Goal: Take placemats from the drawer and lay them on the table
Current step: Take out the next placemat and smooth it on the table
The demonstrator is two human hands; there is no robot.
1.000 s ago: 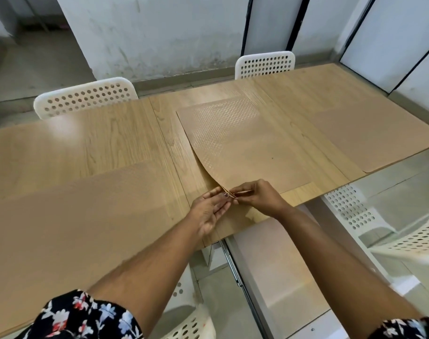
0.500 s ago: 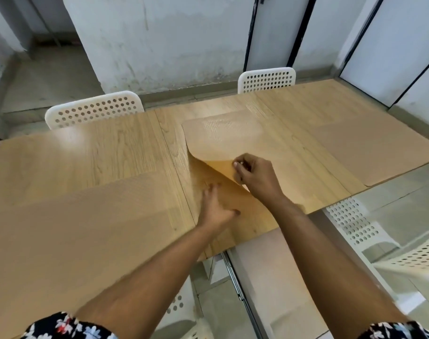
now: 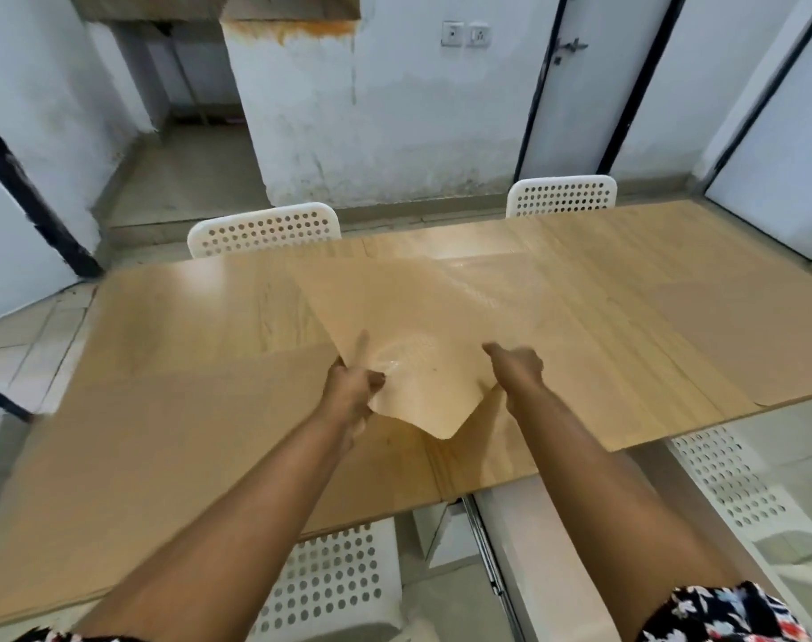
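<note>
A tan placemat is lifted off the wooden table, curling, with one rounded corner hanging down toward me. My left hand grips its left edge, index finger stretched up along it. My right hand holds its right edge, index finger pointing left. Another tan placemat lies flat on the table just behind the lifted one. One more placemat lies flat at the near left and a further one at the right.
Two white perforated chairs stand at the far side, two more at the near side. A white drawer unit with a metal rail sits below the near table edge. Walls and doors stand behind.
Both hands separated the top placemat at its near corner, then lifted it up and leftward off the one beneath. My view tilted up toward the far wall.
</note>
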